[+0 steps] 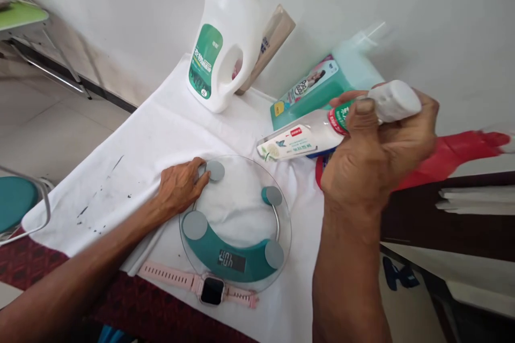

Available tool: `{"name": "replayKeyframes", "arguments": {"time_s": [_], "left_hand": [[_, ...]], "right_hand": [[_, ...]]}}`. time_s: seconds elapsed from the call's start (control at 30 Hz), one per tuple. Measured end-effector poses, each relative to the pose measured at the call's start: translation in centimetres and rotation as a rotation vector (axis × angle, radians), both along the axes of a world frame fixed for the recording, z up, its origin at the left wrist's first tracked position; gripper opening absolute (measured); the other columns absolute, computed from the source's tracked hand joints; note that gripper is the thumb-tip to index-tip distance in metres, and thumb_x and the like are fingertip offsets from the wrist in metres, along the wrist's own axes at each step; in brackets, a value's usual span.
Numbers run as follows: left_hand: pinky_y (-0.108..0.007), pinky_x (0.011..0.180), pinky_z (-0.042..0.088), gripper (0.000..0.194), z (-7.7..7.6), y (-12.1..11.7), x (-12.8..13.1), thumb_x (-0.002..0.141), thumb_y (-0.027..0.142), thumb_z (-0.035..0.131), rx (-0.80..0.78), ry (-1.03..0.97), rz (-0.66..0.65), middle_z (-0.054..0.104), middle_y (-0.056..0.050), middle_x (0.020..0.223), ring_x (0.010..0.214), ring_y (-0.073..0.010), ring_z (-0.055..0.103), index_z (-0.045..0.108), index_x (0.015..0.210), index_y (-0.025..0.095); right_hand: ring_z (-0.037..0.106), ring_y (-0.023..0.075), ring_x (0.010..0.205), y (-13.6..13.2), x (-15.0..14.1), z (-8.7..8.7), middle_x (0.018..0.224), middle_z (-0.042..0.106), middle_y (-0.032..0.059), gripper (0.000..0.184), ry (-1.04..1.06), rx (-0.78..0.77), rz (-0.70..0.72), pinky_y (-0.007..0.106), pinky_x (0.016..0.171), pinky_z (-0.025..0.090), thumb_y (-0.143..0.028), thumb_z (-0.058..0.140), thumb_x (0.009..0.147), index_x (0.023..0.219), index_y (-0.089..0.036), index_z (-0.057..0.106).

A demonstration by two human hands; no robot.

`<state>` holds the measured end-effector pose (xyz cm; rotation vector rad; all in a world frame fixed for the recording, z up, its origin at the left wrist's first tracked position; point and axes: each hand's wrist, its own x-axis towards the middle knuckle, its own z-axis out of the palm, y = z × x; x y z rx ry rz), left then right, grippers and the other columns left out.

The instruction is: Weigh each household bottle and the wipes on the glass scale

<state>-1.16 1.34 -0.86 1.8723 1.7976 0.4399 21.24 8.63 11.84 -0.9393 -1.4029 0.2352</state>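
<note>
My right hand (374, 155) is closed around a slim white bottle (306, 139) with a green and red label, held on its side above the table's right part, its white cap (396, 99) past my thumb. My left hand (181, 185) rests on the white cloth (132, 155), fingers curled on the left rim of a round glass scale (235, 225) with a teal base and a lit display. Nothing lies on the scale's glass.
A large white detergent jug (225, 37) stands at the back by the wall, a tan tube (271, 40) leaning behind it. A teal refill pack (317, 88) lies at the back right. A pink smartwatch (209, 289) sits before the scale. A red glove (454, 153) lies right.
</note>
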Motion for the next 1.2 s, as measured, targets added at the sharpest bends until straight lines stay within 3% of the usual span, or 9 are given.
{"name": "replayKeyframes", "arguments": {"time_s": [0.13, 0.27, 0.47, 0.67, 0.77, 0.9, 1.0, 1.07, 1.2], "left_hand": [[-0.038, 0.079, 0.049, 0.040, 0.1, -0.1, 0.1, 0.103, 0.045, 0.049, 0.006, 0.022, 0.004, 0.079, -0.006, 0.096, 0.096, -0.0285, 0.074, 0.066, 0.130, 0.021], [-0.038, 0.079, 0.048, 0.042, 0.1, 0.0, 0.1, 0.103, 0.047, 0.048, 0.030, 0.037, 0.013, 0.077, -0.005, 0.092, 0.093, -0.0278, 0.073, 0.067, 0.129, 0.022], [-0.039, 0.079, 0.048, 0.043, -0.4, 0.1, 0.1, 0.101, 0.049, 0.048, 0.067, 0.039, 0.014, 0.076, -0.005, 0.092, 0.090, -0.0267, 0.071, 0.068, 0.128, 0.023], [-0.038, 0.078, 0.047, 0.043, -0.7, 0.2, -0.1, 0.099, 0.051, 0.048, 0.093, 0.039, 0.017, 0.075, -0.004, 0.089, 0.089, -0.0262, 0.069, 0.070, 0.125, 0.024], [-0.037, 0.078, 0.047, 0.042, -0.7, 0.2, -0.1, 0.098, 0.050, 0.050, 0.105, 0.036, 0.018, 0.075, -0.004, 0.088, 0.086, -0.0250, 0.069, 0.071, 0.124, 0.024], [-0.036, 0.077, 0.047, 0.041, -0.7, 0.2, 0.1, 0.097, 0.049, 0.053, 0.123, 0.040, 0.037, 0.075, -0.004, 0.088, 0.084, -0.0234, 0.067, 0.072, 0.123, 0.023], [-0.035, 0.077, 0.047, 0.041, -0.7, 0.3, 0.2, 0.097, 0.049, 0.053, 0.146, 0.047, 0.037, 0.075, -0.003, 0.089, 0.084, -0.0222, 0.066, 0.073, 0.122, 0.023], [-0.035, 0.076, 0.046, 0.041, -0.7, 0.3, 0.2, 0.096, 0.049, 0.053, 0.155, 0.052, 0.035, 0.074, -0.003, 0.087, 0.082, -0.0212, 0.065, 0.073, 0.120, 0.023], [-0.035, 0.076, 0.047, 0.039, -0.4, 0.4, 0.3, 0.096, 0.049, 0.053, 0.158, 0.055, 0.034, 0.073, -0.003, 0.085, 0.079, -0.0203, 0.063, 0.073, 0.117, 0.023]], "right_hand": [[0.072, 0.0232, 0.091, -6.2, -0.9, 0.6, 0.091, 0.064, 0.0001, 0.010, 0.049, -0.115, 0.110, 0.050, 0.095, 0.059, -0.032, 0.074, 0.092, 0.098, -0.028, 0.067], [0.072, 0.0207, 0.089, -9.9, -1.5, -1.0, 0.088, 0.067, -0.0018, 0.018, 0.098, -0.165, 0.118, 0.048, 0.095, 0.059, -0.029, 0.078, 0.089, 0.105, -0.026, 0.069], [0.072, 0.0241, 0.099, -11.3, -1.3, -3.7, 0.101, 0.070, 0.0012, 0.032, 0.049, -0.240, 0.055, 0.051, 0.097, 0.060, -0.040, 0.081, 0.088, 0.113, -0.030, 0.065], [0.062, 0.0295, 0.132, -12.4, 1.4, -4.8, 0.129, 0.065, 0.0024, 0.064, 0.098, -0.192, 0.074, 0.053, 0.111, 0.051, -0.061, 0.087, 0.074, 0.127, -0.034, 0.065], [0.067, 0.0275, 0.121, -13.5, 4.3, -7.1, 0.117, 0.070, 0.0035, 0.055, 0.194, -0.253, -0.078, 0.053, 0.105, 0.052, -0.073, 0.068, 0.086, 0.121, -0.031, 0.067], [0.072, 0.0231, 0.085, -14.5, 7.6, -12.4, 0.087, 0.070, 0.0041, 0.050, 0.344, -0.398, -0.393, 0.045, 0.084, 0.056, -0.071, 0.055, 0.093, 0.098, -0.022, 0.065], [0.069, 0.0189, 0.074, -14.7, 8.7, -15.7, 0.081, 0.069, 0.0018, 0.052, 0.393, -0.465, -0.444, 0.038, 0.074, 0.055, -0.072, 0.055, 0.091, 0.096, -0.021, 0.062], [0.069, 0.0174, 0.072, -14.6, 9.0, -16.7, 0.080, 0.069, 0.0015, 0.051, 0.399, -0.482, -0.430, 0.035, 0.072, 0.054, -0.070, 0.055, 0.091, 0.097, -0.020, 0.062], [0.070, 0.0167, 0.074, -14.4, 9.1, -16.8, 0.082, 0.070, 0.0009, 0.046, 0.319, -0.510, -0.430, 0.035, 0.074, 0.053, -0.066, 0.054, 0.095, 0.097, -0.020, 0.062]]}}
